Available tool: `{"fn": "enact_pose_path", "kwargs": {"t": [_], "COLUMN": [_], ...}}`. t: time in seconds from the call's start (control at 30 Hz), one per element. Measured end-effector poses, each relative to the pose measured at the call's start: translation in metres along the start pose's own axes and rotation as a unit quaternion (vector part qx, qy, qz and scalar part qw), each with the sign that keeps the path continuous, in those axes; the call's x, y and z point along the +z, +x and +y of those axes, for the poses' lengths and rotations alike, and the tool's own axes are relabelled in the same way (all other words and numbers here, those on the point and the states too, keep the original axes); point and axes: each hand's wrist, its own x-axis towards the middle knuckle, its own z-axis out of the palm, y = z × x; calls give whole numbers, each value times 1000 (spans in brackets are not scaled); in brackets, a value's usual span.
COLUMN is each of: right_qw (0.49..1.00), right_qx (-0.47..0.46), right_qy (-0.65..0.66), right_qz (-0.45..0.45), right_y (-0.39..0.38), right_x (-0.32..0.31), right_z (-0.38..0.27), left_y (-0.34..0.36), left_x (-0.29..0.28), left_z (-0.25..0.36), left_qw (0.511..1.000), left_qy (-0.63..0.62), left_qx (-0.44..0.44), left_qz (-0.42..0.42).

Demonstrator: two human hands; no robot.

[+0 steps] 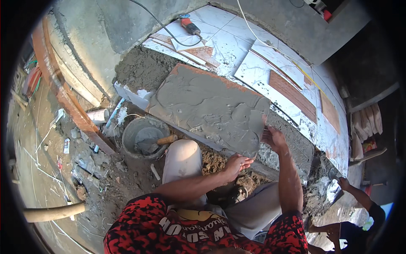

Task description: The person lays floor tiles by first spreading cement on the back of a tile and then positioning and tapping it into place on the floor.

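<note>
Dusty building site, seen from the head camera: dirt floor (pixel 50 169) strewn with scraps, white marbled tiles (pixel 237 46) laid loose on a raised platform beyond. Tile (pixel 207 106) coated in wet grey mortar held face-up at the centre, resting on the ledge (pixel 292 144), long axis running from upper left to lower right, directly ahead of and above both hands. Right hand (pixel 274 137) clamped on the tile's lower right corner, fingers wrapped round the edge. Left hand (pixel 237 165) just below the tile's near edge, fingers curled, seemingly propping it from beneath; grip itself hidden, cannot tell for sure. Right hand the nearer to the tile's end, left nearer its underside. Bucket (pixel 146 137) on the ground by the tile's left corner, holding grey mortar and a trowel (pixel 163 141) with a wooden handle. Grinder (pixel 189 25) lying on the far tiles. Co-worker's hand (pixel 343 183) at the platform's lower right edge.
</note>
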Motion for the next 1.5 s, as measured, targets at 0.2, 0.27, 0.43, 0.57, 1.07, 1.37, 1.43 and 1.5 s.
{"fn": "enact_pose_path", "kwargs": {"t": [0.2, 0.27, 0.43, 0.57, 1.07, 1.37, 1.43, 1.5], "right_qw": [998, 980, 809, 703, 673, 655, 650, 652], "right_qx": [-60, -177, -451, -537, -626, -641, -653, -664], "right_qy": [1, -75, -365, -443, -362, -345, -323, -301], "right_qz": [33, 43, 91, 143, 155, 201, 216, 207], "right_y": [-5, -24, -28, -36, -12, -8, -4, 0], "right_x": [-5, 17, 7, 23, 66, 95, 100, 116], "right_z": [7, -1, -14, -27, -81, -122, -127, -127], "left_y": [-8, -18, -39, -57, -41, 54, 70, 67], "left_x": [4, 7, 28, 51, 66, -176, -203, -244], "left_z": [3, 11, 38, 74, 166, 285, 326, 358], "left_qw": [998, 997, 990, 987, 941, 838, 785, 772], "left_qy": [-35, -21, -8, 12, 225, 23, -36, 32], "left_qx": [-2, 14, 52, 71, 167, 487, 566, 602], "left_qz": [-61, -76, -133, -143, -191, 245, 249, 199]}}
